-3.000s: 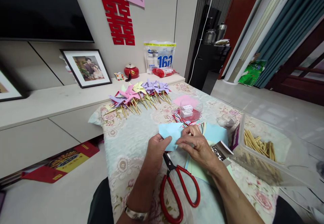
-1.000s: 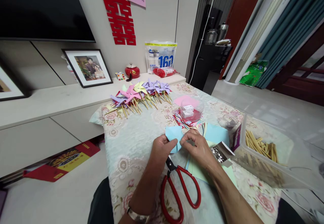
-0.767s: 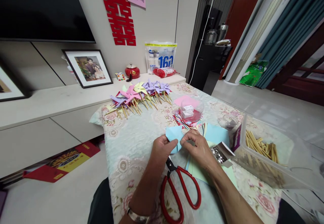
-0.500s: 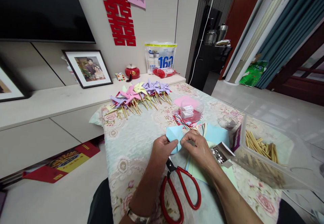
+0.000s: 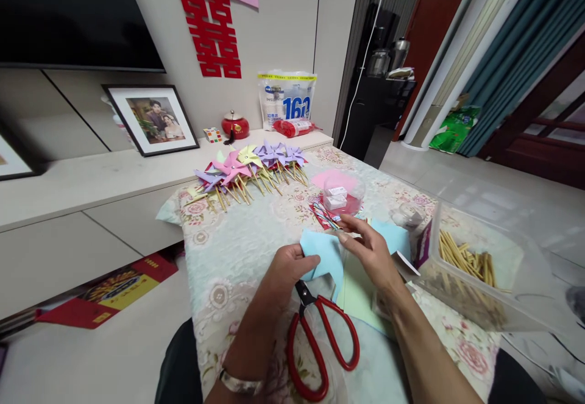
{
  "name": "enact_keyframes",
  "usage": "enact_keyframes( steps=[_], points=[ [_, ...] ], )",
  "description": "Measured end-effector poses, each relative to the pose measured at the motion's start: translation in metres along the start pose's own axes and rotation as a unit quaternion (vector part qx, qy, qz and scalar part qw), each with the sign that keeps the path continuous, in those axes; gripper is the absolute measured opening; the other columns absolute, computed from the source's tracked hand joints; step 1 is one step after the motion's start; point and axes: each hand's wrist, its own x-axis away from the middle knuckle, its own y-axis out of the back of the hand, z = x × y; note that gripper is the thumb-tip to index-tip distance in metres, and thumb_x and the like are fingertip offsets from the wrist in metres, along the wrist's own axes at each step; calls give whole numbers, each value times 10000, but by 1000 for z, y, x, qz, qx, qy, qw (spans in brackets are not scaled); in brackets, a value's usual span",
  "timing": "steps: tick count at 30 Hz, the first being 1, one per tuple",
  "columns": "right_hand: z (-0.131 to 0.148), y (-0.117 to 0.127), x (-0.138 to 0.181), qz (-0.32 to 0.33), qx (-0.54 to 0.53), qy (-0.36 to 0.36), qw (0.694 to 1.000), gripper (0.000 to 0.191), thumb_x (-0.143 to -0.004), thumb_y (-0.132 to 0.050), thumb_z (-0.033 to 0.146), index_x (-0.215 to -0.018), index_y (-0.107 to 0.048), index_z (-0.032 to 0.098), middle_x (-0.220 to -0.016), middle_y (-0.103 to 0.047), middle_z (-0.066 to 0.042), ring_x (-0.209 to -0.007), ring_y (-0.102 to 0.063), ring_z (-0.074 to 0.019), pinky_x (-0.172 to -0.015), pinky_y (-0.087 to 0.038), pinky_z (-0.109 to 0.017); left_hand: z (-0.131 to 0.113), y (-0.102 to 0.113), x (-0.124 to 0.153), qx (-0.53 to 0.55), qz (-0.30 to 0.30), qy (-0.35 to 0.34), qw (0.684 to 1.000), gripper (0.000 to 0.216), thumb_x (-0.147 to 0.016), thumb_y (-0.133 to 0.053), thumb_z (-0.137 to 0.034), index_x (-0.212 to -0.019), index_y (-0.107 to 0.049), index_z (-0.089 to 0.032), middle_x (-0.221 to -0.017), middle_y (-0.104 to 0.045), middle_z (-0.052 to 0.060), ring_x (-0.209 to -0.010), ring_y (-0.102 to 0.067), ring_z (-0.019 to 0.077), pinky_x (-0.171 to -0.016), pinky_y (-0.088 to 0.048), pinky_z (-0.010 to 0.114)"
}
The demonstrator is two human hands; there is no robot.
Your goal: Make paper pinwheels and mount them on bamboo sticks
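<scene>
– Starting in the middle: doing what?
– Clamping a piece of cut blue paper (image 5: 320, 248) between thumb and fingers of the left hand (image 5: 290, 267), holding it over the table (image 5: 247, 245), just above red-handled scissors (image 5: 315, 331).
– And with the right hand (image 5: 372, 255)?
– Reaching to the paper's upper-right edge, thumb and fingers loosely curved; not being able to tell whether pinching, touching or stopping short.
– Handling it well, meaning what?
– Judging from here: pressing lightly with the thumb, guiding the edge without creasing it, steering the narrow hanging flap clear of the blades.
– Moving outward, finding which containers?
– Behind the right forearm (image 5: 420, 331), glimpsing a small carton (image 5: 405, 264), not seeing inside. Farther right, finding a clear bin (image 5: 512, 258) holding thin tan sticks (image 5: 464, 256). Farther back, spotting a round clear tub (image 5: 357, 192) holding small white boxes (image 5: 337, 198). On the ledge (image 5: 123, 172), noticing a lidded red jar (image 5: 235, 126), not seeing its contents.
</scene>
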Motion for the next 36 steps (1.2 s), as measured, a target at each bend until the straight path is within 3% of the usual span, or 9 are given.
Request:
enact_keyframes(
  steps=[2,6,9,12,17,22,26,36],
  points=[
    [0,4,-1,55,-70,-36,995,614,-802,-723,408,-1360,-546,224,-1178,-663,-82,-1108,-589,-261,-909,-445,-381,-1,2,1,-16,28,20,999,318,-630,-805,-289,-857,-747,-74,-727,-739,90,-615,-650,172,-612,-488,261],
    [4,6,3,164,-142,-90,972,728,-800,-733,333,-1463,-444,246,-922,-697,-20,-850,-649,-207,-776,-484,-338,-3,3,2,-58,52,44,996,294,-612,-805,-287,-811,-729,-85,-700,-713,68,-601,-625,166,-592,-467,256],
    [7,5,7,197,-113,-115,967,795,-756,-752,281,-1481,-429,290,-886,-701,-4,-721,-647,-196,-647,-507,-315,-2,4,2,-86,62,38,994,263,-628,-786,-276,-810,-729,-95,-721,-714,65,-603,-621,166,-585,-459,254],
    [8,4,8,204,-40,-97,973,813,-712,-765,234,-1466,-467,286,-901,-721,-9,-696,-647,-195,-618,-527,-310,-2,3,2,-104,61,24,992,215,-642,-765,-272,-776,-735,-107,-694,-710,62,-590,-623,179,-559,-455,257],
    [3,1,7,182,38,-33,982,820,-658,-743,121,-1432,-518,275,-1169,-712,-46,-931,-680,-236,-807,-561,-362,-2,0,3,-117,51,17,992,135,-622,-760,-241,-684,-722,-127,-629,-693,51,-587,-629,199,-528,-453,256],
    [1,0,6,185,121,-4,975,872,-649,-680,65,-1475,-460,235,-1490,-509,-93,-1265,-558,-291,-1052,-449,-442,4,2,1,-138,34,9,990,105,-615,-734,-212,-681,-728,-131,-596,-674,36,-546,-604,183,-505,-434,254],
    [1,-1,7,195,159,24,968,873,-651,-674,69,-1483,-446,205,-1519,-476,-108,-1369,-467,-288,-1147,-340,-456,7,4,-1,-155,32,5,987,101,-626,-719,-210,-685,-726,-129,-598,-670,34,-535,-594,176,-498,-420,253],
    [3,-3,8,193,191,36,962,835,-641,-651,70,-1452,-499,200,-1456,-551,-115,-1313,-529,-305,-1134,-360,-480,8,3,-2,-131,39,11,991,81,-610,-724,-188,-678,-705,-147,-594,-661,19,-554,-605,179,-512,-420,248]
  ],
)
